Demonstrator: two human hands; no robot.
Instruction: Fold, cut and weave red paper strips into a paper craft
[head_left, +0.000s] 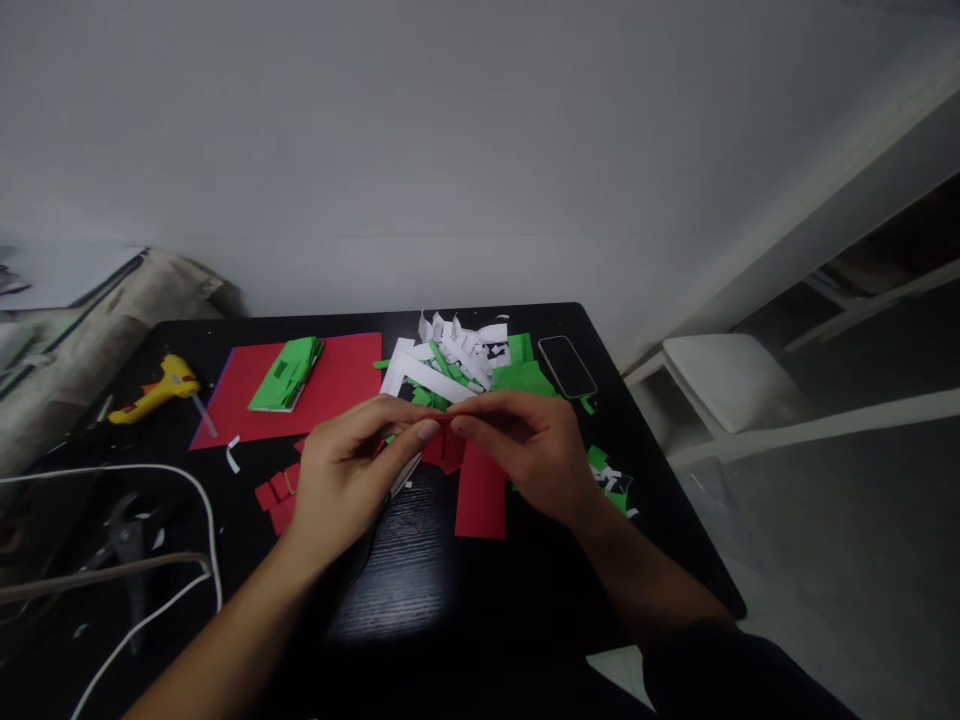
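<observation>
Both my hands meet over the middle of the black table. My left hand (349, 465) pinches one end of a small piece of red paper (444, 450) between thumb and forefinger. The fingers of my right hand (529, 445) pinch the same piece close by. Much of that piece is hidden by my fingertips. A red paper strip (481, 495) lies below my right hand. Beside my left wrist are small folded red paper pieces (281, 490). Just beyond my fingers sits a pile of white paper scraps (457, 355) mixed with green bits.
A folded green paper stack (287, 373) rests on a red sheet (345, 370). To the left are a yellow glue gun (159, 388), a white cable (196, 480) and blurred scissors (129, 540). A phone (567, 367) lies at the back right, with a white stool (727, 380) beyond.
</observation>
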